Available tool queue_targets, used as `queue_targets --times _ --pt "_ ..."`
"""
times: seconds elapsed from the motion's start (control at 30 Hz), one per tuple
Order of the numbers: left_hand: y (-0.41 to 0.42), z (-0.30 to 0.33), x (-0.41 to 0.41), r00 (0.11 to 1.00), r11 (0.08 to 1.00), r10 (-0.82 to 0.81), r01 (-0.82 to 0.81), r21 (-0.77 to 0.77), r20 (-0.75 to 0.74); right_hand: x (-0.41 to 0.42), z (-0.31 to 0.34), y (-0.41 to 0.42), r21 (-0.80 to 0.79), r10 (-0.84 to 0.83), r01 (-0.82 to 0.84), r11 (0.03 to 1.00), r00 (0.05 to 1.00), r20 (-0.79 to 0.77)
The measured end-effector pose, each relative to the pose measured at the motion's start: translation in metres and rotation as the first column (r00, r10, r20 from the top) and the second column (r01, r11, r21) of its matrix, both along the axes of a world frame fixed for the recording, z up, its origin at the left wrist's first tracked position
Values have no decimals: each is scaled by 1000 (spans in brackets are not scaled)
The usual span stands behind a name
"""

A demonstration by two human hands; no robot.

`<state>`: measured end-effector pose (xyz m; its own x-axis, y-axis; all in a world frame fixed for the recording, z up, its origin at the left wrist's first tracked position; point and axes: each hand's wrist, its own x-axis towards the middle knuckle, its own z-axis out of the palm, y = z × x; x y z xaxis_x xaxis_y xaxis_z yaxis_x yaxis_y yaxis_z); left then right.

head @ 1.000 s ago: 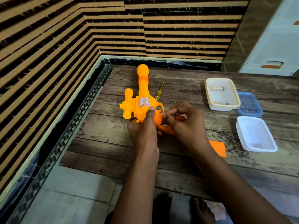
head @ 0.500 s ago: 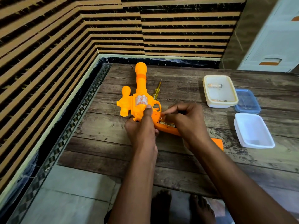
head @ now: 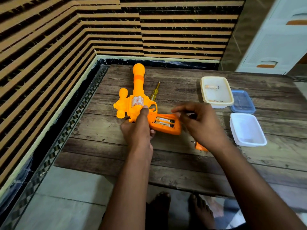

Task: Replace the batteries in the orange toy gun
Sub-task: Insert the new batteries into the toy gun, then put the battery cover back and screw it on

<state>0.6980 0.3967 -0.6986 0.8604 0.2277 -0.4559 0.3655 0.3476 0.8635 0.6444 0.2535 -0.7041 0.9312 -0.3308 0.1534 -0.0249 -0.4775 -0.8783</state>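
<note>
Here, mid-frame on the table, the orange toy gun lies with its battery bay exposed (two cells inside). The left hand has its grip clenched around it; the right hand hovers blurred, grip unclear.

Both forearms are bare with no sleeves, the hands wear nothing, and the feet are bare.
</note>
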Motion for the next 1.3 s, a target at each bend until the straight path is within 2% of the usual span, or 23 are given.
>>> queue_targets --times 0.13,0.3,0.47,0.57,0.83,0.93,1.1,1.23,1.3 --pt "1 0 -4 1000 1000 -1 1 3 -5 -25 13 -25 -166 27 -44 985 995 -101" --pt "0 -1 -9 1000 1000 -2 2 16 -3 -40 18 -37 -415 53 -202 887 938 -342" --pt "-2 -4 -7 1000 999 -7 6 48 10 -42 26 -35 -516 -13 -308 799 850 -527" --pt "-2 -5 -5 1000 999 -16 15 48 11 -40 25 -33 -486 -40 -317 814 805 -591" --pt "-1 -9 -1 1000 999 -21 21 50 4 -36 29 -26 -542 -109 -335 771 770 -629" --pt "-1 -9 -1 1000 999 -18 17 45 0 -38 31 -27 -500 -98 -311 808 766 -635" --pt "-2 -9 -1 1000 999 -17 18 50 -5 -40 33 -30 -395 -24 -259 881 811 -584" --pt "-2 -10 1 1000 998 -19 20 53 -6 -40 39 -28 -401 -18 -198 894 880 -475" --pt "-1 -11 1 1000 998 -22 22 56 -5 -38 43 -25 -352 6 -164 922 913 -409"
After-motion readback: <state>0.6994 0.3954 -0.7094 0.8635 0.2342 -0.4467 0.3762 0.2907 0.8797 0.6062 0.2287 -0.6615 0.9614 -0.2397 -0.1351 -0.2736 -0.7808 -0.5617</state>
